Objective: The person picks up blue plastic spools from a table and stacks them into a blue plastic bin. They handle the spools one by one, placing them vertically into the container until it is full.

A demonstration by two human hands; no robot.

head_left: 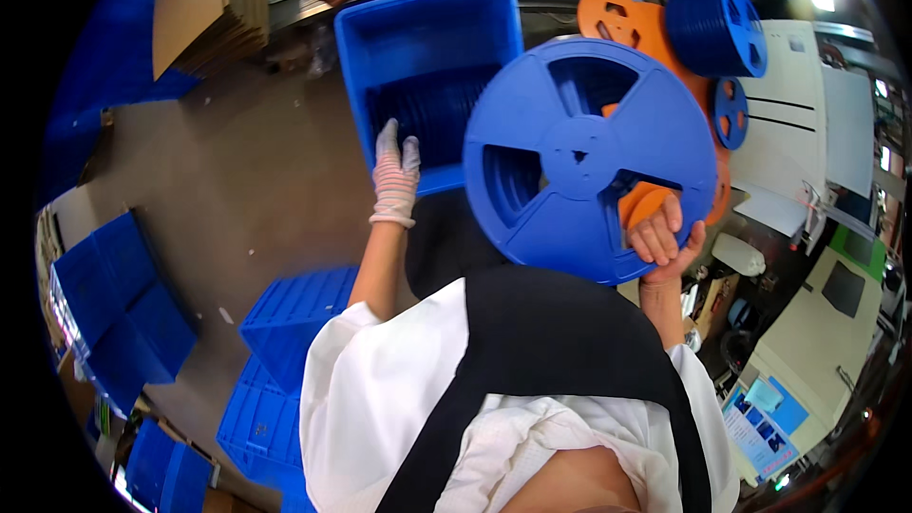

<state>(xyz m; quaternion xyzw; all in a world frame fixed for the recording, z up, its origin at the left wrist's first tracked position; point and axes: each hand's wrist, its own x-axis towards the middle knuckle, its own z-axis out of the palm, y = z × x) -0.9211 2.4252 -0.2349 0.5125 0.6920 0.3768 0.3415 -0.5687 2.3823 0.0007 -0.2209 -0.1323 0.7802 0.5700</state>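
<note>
A large round blue plastic reel with wedge-shaped openings fills the space right of centre. My right hand is bare and closed on its lower right rim, with fingers lying over the edge of an opening. More blue discs show through the openings behind it. To the left, my left hand wears a pale striped glove. Its fingers are apart at the near left side of a blue plastic bin. Inside that bin, a row of dark blue reels lies in shadow; whether my fingertips touch them I cannot tell.
Orange reels and a stack of blue reels stand beyond the large reel. Blue crates stand at my left, with others farther off. Flattened cardboard leans at the far left. A pale cabinet stands right.
</note>
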